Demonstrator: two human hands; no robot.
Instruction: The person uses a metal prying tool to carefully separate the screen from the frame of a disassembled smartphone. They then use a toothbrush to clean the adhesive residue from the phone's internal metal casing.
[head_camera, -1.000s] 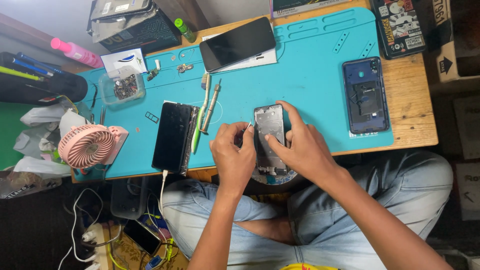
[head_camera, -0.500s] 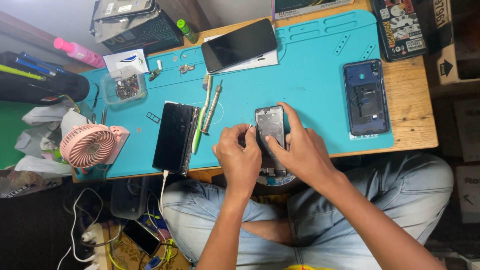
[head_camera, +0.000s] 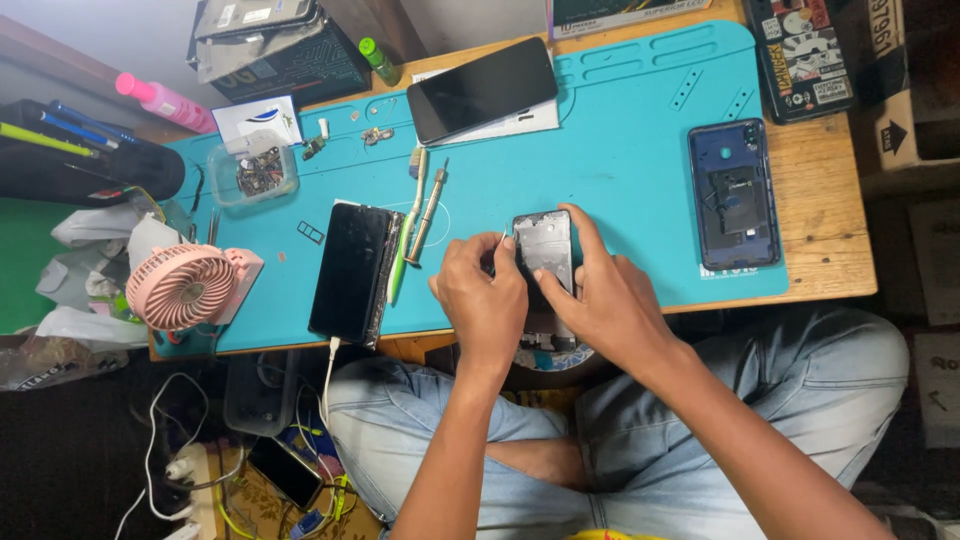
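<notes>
**Both hands on an opened phone frame at the tabletop's near edge**

Seen from above: a stripped phone frame (head_camera: 545, 255), a thin grey metal rectangle with its insides bared, lying on the teal silicone mat (head_camera: 620, 150) at the near edge of the wooden tabletop (head_camera: 825, 240), its lower end overhanging toward the lap. Left hand (head_camera: 484, 295) curled against the frame's left side, fingers (head_camera: 490, 243) bent and pinching its upper left edge. Right hand (head_camera: 610, 300) clasping the right side, index finger stretched along the long edge, thumb pressed onto the face.

Just left of the hands, a black phone (head_camera: 350, 272) with a glossy, flat screen, side seam split open, a white cable at its near end. Between it and the frame, a slim green-handled tool (head_camera: 402, 265) and a metal screwdriver (head_camera: 428, 213) laid side by side. Toward the far edge, another dark phone (head_camera: 483, 88), glass up. Near the right edge, a blue back cover (head_camera: 733, 195), inner side up. At the left end, a round pink desk fan (head_camera: 185, 288) and a clear plastic tub of small parts (head_camera: 256, 172).
</notes>
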